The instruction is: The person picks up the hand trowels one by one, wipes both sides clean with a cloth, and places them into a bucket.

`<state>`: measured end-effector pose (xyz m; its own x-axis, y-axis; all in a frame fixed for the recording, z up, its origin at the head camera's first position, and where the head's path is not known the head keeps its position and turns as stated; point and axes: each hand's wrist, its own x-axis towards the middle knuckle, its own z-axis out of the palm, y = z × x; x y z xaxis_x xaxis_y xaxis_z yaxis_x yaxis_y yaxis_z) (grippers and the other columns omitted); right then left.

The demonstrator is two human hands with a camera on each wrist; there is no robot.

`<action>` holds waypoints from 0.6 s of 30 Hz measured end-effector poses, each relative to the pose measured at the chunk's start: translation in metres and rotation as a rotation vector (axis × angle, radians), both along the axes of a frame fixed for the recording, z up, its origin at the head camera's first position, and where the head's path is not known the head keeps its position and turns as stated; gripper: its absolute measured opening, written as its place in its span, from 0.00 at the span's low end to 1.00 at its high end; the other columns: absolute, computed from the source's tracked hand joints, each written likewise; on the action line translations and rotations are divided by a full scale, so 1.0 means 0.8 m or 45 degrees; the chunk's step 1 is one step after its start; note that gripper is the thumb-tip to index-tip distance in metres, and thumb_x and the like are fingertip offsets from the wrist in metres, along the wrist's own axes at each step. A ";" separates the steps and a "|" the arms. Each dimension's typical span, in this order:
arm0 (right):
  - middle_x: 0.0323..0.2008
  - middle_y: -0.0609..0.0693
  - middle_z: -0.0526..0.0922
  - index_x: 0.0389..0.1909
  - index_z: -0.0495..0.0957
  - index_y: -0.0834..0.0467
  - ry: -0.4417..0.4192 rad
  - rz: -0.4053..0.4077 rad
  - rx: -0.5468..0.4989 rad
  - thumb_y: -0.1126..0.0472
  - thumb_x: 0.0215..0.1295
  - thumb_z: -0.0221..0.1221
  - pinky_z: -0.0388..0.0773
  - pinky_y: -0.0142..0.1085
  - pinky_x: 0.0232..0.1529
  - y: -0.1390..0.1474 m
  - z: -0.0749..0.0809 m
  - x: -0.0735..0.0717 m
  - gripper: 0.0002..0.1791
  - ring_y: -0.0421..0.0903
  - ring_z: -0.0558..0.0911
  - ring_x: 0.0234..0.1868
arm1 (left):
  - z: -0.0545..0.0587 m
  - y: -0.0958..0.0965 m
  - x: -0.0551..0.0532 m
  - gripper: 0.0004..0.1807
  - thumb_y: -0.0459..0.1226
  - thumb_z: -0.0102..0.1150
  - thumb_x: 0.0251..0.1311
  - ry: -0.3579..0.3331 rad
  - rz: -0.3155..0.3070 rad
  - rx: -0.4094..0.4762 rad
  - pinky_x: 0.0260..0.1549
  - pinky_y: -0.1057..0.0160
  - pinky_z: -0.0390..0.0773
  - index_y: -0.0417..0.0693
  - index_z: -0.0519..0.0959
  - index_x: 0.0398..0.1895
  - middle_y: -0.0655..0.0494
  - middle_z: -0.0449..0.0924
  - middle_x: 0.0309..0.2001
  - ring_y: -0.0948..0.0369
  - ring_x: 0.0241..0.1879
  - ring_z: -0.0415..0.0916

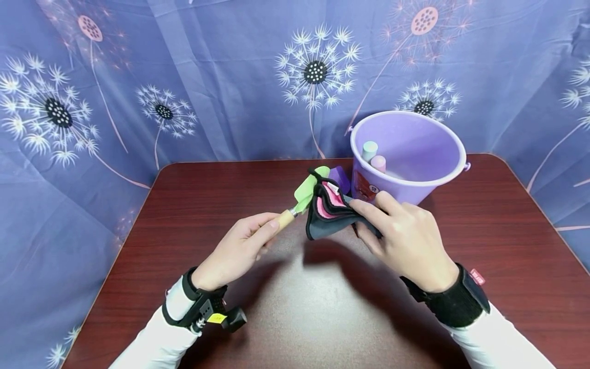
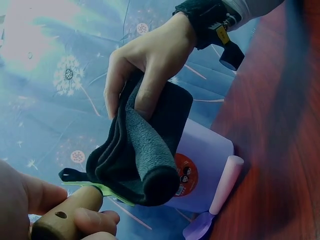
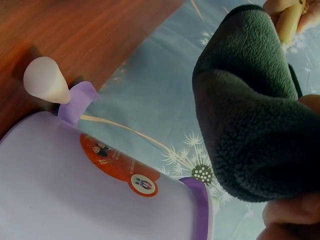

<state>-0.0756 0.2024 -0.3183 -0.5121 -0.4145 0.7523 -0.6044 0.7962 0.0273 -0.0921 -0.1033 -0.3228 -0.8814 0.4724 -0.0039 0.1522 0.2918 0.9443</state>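
From my distant station, I watch a purple bucket (image 1: 421, 141) stand at the right rear of the table, two rounded ends, one mint (image 1: 370, 148) and one pink (image 1: 378, 163), showing inside against its left wall. Left of it, above the table, the left hand (image 1: 241, 246) has fingers and thumb curled round the wooden handle of a green-bladed trowel (image 1: 293, 211). The right hand (image 1: 407, 238), just in front of the bucket, pinches a folded gray cloth (image 1: 329, 226) with black edging and pink lining; the cloth overlaps the blade, hiding part of it. A purple shovel (image 2: 219, 198) with a pale pink handle lies beside the bucket.

The dark red, wood-grained table (image 1: 193, 195) shines under a bright glare in front, where shadows of both arms fall. Behind it hangs a blue curtain (image 1: 230, 77) printed with white and pink dandelions.

On the bucket, I make out a red-orange label (image 3: 112, 162) with cartoon figures and a round white badge; its print is too small for me to read.
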 end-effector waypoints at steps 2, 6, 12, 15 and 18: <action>0.27 0.47 0.69 0.49 0.85 0.54 -0.002 0.023 0.010 0.55 0.59 0.57 0.59 0.40 0.12 -0.001 0.000 0.001 0.18 0.44 0.59 0.14 | 0.000 0.000 0.000 0.14 0.47 0.46 0.77 0.002 -0.003 0.003 0.15 0.67 0.59 0.53 0.79 0.51 0.50 0.67 0.24 0.62 0.19 0.60; 0.27 0.48 0.68 0.49 0.85 0.53 -0.009 0.062 0.036 0.55 0.59 0.57 0.59 0.40 0.12 -0.004 0.002 0.002 0.18 0.44 0.57 0.15 | 0.001 -0.001 0.000 0.15 0.46 0.44 0.77 -0.044 -0.002 0.052 0.17 0.68 0.60 0.51 0.78 0.52 0.49 0.67 0.26 0.63 0.19 0.60; 0.27 0.47 0.68 0.47 0.85 0.53 0.001 0.112 0.047 0.57 0.59 0.58 0.58 0.39 0.13 -0.009 0.008 0.004 0.16 0.43 0.57 0.16 | 0.004 -0.001 0.001 0.16 0.46 0.44 0.78 -0.148 -0.002 0.168 0.18 0.69 0.57 0.46 0.77 0.52 0.49 0.64 0.27 0.64 0.19 0.57; 0.27 0.46 0.69 0.46 0.85 0.53 0.019 0.135 0.047 0.58 0.59 0.58 0.59 0.39 0.13 -0.012 0.012 0.005 0.15 0.43 0.57 0.17 | 0.005 -0.002 0.001 0.16 0.45 0.43 0.78 -0.200 -0.021 0.235 0.18 0.69 0.55 0.43 0.76 0.51 0.50 0.63 0.26 0.64 0.19 0.55; 0.27 0.46 0.69 0.46 0.85 0.54 0.026 0.153 0.050 0.58 0.60 0.58 0.60 0.39 0.15 -0.012 0.013 0.004 0.15 0.43 0.58 0.17 | 0.005 -0.002 0.001 0.16 0.44 0.43 0.78 -0.257 -0.041 0.301 0.18 0.69 0.54 0.41 0.74 0.50 0.50 0.61 0.26 0.65 0.18 0.54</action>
<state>-0.0720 0.1926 -0.3083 -0.4417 -0.5011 0.7442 -0.6945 0.7161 0.0699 -0.0915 -0.1049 -0.3187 -0.8587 0.5085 -0.0639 -0.0395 0.0587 0.9975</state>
